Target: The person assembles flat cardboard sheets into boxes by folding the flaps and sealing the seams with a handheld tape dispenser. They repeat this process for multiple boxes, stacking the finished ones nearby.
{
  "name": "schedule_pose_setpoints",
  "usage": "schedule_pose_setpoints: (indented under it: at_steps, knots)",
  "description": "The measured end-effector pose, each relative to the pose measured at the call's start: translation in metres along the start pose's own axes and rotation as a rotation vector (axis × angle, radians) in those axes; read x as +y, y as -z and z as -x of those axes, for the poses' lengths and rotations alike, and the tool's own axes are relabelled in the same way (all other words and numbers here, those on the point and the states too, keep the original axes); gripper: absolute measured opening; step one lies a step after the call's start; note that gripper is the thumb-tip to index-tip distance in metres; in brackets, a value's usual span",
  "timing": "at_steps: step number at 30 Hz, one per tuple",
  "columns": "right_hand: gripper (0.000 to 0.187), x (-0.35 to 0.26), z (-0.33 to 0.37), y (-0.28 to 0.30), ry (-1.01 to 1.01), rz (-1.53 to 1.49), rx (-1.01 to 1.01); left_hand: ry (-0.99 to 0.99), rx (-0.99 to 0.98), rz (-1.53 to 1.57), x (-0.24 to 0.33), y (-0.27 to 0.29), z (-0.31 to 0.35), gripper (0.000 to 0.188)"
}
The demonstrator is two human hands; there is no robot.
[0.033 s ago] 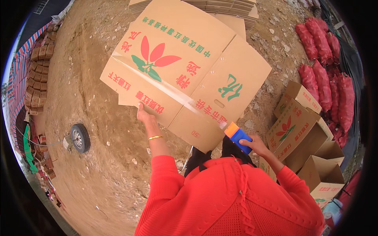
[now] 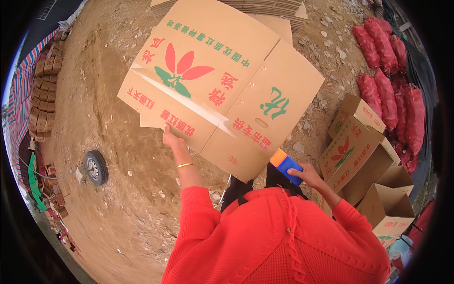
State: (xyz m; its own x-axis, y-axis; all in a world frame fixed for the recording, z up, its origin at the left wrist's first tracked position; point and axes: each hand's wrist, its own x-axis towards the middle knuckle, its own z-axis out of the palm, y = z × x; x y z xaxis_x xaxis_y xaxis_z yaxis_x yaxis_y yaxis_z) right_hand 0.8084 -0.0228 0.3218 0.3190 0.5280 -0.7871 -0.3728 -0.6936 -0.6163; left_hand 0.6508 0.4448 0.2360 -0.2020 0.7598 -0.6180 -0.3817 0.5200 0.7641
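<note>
A flattened brown cardboard box [image 2: 227, 102], printed in red and green, lies in front of me over other cardboard. My left hand [image 2: 173, 141] grips its near left edge, thumb on top and the other fingers hidden beneath. Across the printed panel runs a shiny strip of clear tape [image 2: 189, 105], ending its visible gleam past the fold line. My right hand [image 2: 309, 175] is closed around a blue and orange tape dispenser [image 2: 286, 164], which is by the box's near right edge, close to my legs.
More flat cardboard [image 2: 279, 13] is stacked beyond the box. Opened cartons [image 2: 352, 151] stand at right, before red mesh sacks [image 2: 380, 49]. A wheel [image 2: 96, 167] is on the dirt ground at left, and piled boxes [image 2: 45, 102] line the far left.
The flattened box and my left hand have shifted slightly left. The tape's gleam, which reached toward the dispenser, now stops farther from it. The dispenser has hardly moved.
</note>
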Motion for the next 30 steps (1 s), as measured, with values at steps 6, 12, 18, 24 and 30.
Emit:
schedule_pose_setpoints:
  at_steps: [6,12,18,24,30]
  knots:
    - [0.043,0.067,0.019,0.018,0.004,0.075,0.096,0.020,0.025,-0.075,0.000,-0.006,0.013,0.035]
    - [0.049,0.099,0.001,0.018,-0.053,0.076,0.121,0.033,-0.023,-0.112,-0.001,0.001,0.013,0.045]
    - [0.054,0.099,-0.015,0.023,-0.021,0.072,0.141,-0.007,-0.013,-0.133,-0.001,0.000,0.012,0.045]
    - [0.051,0.107,-0.031,0.029,-0.071,0.267,0.128,-0.013,-0.006,-0.113,-0.001,-0.001,0.013,0.043]
    - [0.061,0.120,-0.059,0.024,-0.001,0.237,0.128,-0.026,0.006,-0.104,0.002,0.001,0.011,0.043]
